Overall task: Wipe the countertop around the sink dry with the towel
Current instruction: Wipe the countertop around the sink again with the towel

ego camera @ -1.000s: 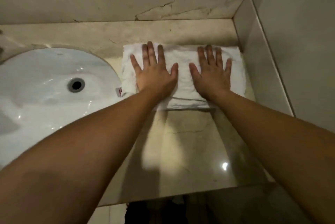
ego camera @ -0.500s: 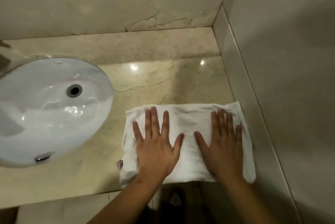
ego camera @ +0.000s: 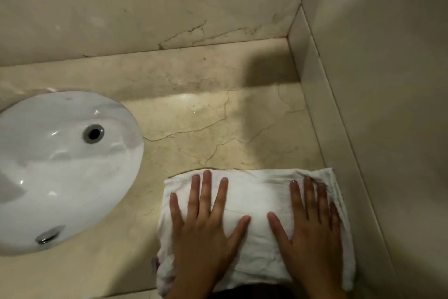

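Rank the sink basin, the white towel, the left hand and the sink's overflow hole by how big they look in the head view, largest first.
1. sink basin, though cut off at the left edge
2. white towel
3. left hand, flat on the towel
4. overflow hole

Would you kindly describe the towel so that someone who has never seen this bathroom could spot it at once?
Start at the white oval sink set in the beige marble countertop. To its right, at the counter's front edge beside the side wall, lies the towel. It is the only white, rumpled cloth there, folded into a rectangle, with the left hand and right hand pressed flat on it.
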`<state>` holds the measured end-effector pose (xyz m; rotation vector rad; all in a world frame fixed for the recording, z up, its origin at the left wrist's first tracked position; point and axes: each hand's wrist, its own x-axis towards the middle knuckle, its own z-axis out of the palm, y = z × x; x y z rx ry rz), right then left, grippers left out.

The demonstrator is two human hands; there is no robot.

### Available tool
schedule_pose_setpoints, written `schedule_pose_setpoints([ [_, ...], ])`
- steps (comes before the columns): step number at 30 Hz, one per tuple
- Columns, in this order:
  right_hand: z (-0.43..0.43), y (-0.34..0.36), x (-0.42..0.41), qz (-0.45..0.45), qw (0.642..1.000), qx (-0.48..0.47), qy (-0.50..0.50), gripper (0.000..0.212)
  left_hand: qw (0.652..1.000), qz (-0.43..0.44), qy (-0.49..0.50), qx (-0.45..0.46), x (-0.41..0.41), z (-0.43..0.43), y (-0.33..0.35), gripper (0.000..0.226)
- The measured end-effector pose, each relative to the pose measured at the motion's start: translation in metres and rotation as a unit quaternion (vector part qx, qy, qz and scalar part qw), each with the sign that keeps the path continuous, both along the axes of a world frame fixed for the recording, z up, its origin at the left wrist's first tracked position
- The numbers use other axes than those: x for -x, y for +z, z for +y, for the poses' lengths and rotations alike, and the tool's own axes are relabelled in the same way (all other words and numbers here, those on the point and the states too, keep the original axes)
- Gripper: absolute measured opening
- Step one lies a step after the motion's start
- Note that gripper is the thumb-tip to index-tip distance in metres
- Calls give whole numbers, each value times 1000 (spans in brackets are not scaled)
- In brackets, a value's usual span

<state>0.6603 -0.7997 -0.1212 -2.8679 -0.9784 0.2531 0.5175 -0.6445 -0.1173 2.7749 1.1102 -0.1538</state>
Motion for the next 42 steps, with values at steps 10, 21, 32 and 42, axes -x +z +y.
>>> schedule_pose_setpoints([
  [10,108,4,-86,-1,1000,13,22,86,999,-35,17,-21,-79,99,0,85],
  [21,264,2,-209,-2,999,33,35,86,999,-13,31,8,-198,250,-3,88],
  [32,279,7,-227,20,998,33,50,87,1000,-21,15,-2,-204,261,-5,89],
  [42,196,12,-155,3,998,5,58,85,999,-43,-1,17,-141,190,4,87],
])
